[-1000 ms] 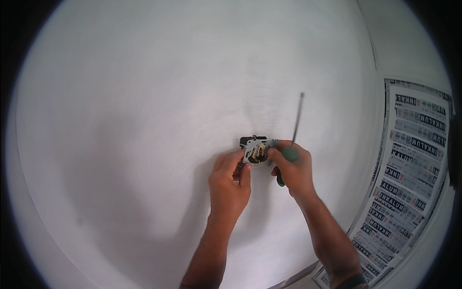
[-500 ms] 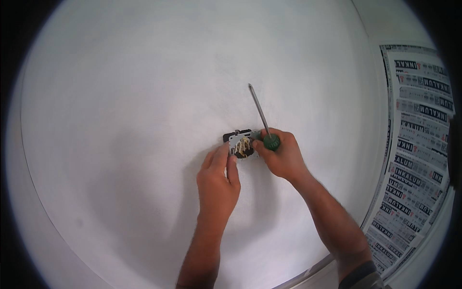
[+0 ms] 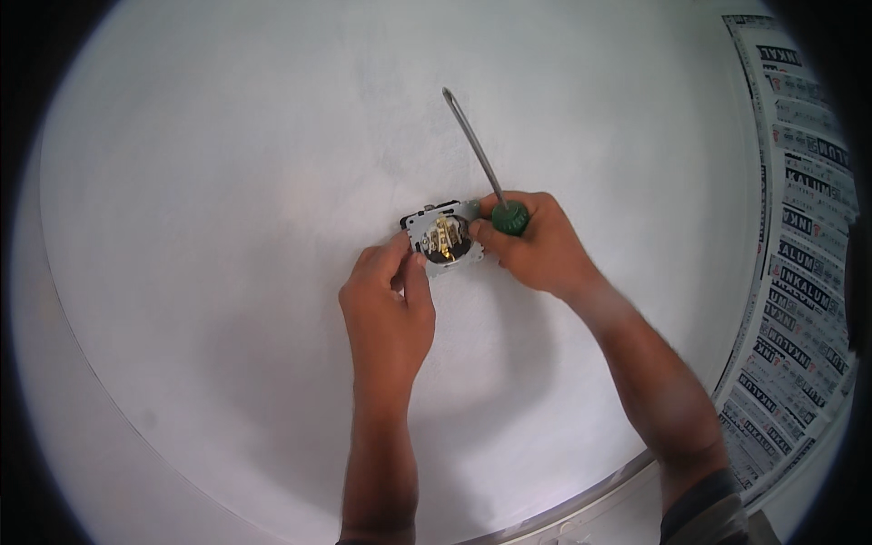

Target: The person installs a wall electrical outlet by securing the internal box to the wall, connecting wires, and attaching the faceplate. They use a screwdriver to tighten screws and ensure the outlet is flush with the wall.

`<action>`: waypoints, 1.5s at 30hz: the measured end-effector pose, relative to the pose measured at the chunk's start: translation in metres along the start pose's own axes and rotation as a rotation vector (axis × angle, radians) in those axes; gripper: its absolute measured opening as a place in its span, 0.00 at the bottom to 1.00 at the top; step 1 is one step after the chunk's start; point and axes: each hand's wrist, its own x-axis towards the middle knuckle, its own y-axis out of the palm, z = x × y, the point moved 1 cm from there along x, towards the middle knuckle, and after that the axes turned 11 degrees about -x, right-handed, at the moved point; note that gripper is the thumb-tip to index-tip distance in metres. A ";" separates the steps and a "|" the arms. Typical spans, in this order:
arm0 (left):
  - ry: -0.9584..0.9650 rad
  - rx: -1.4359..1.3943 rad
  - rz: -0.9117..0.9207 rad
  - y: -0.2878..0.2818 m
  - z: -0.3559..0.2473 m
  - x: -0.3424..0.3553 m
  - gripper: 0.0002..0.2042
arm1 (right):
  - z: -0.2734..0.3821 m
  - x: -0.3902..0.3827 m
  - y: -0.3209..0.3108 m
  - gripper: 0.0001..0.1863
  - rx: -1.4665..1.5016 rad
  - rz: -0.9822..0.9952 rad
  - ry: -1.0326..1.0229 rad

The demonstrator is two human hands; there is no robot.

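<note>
An electrical socket insert (image 3: pixel 445 238), with a square metal plate and brass contacts, sits at a dark box (image 3: pixel 408 220) in the white wall (image 3: pixel 227 145); whether it is flush, I cannot tell. My left hand (image 3: pixel 389 309) is closed, pinching the insert’s lower left edge between fingers and thumb. My right hand (image 3: pixel 540 241) grips its right edge with thumb and fingers while also holding a screwdriver (image 3: pixel 510 218) with a green handle. The long metal shaft points up and slightly left, away from the insert. My right fingertips are partly hidden behind the plate and handle.
At the right, a framed panel (image 3: pixel 799 263) is covered with overlapping strips of black-and-white printed tape or film. A ledge or track (image 3: pixel 581 500) runs along the bottom of the wall, under my forearms.
The screwdriver shaft has swung from upright to leaning left. Both hands and the insert appear higher and further left in the picture, and the view of the wall has shifted.
</note>
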 end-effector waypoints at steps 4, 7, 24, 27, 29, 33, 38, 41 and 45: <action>-0.200 0.000 0.069 -0.004 -0.007 0.005 0.14 | -0.002 0.004 -0.005 0.12 -0.033 0.009 0.025; -0.280 -0.018 0.078 -0.006 -0.009 0.005 0.15 | 0.008 0.006 -0.009 0.13 -0.066 0.053 0.034; -0.160 0.209 0.032 -0.002 -0.012 0.016 0.17 | 0.008 0.018 -0.005 0.10 -0.157 0.018 0.091; 0.271 0.617 0.073 -0.005 0.013 0.009 0.21 | 0.008 0.019 -0.005 0.09 -0.170 0.026 0.073; 0.305 0.671 0.089 -0.010 0.030 0.008 0.25 | 0.014 0.019 -0.006 0.10 -0.209 0.041 0.085; 0.486 0.763 0.112 -0.010 0.037 0.010 0.31 | 0.016 0.018 -0.005 0.10 -0.252 0.002 0.103; 0.515 0.801 0.160 -0.016 0.044 0.016 0.36 | 0.010 0.019 -0.003 0.10 -0.327 -0.026 0.077; 0.520 0.797 0.154 -0.014 0.049 0.016 0.37 | 0.007 0.022 -0.001 0.11 -0.382 -0.035 0.034; 0.502 0.768 0.147 -0.014 0.055 0.014 0.40 | 0.011 0.022 -0.001 0.12 -0.423 -0.027 0.038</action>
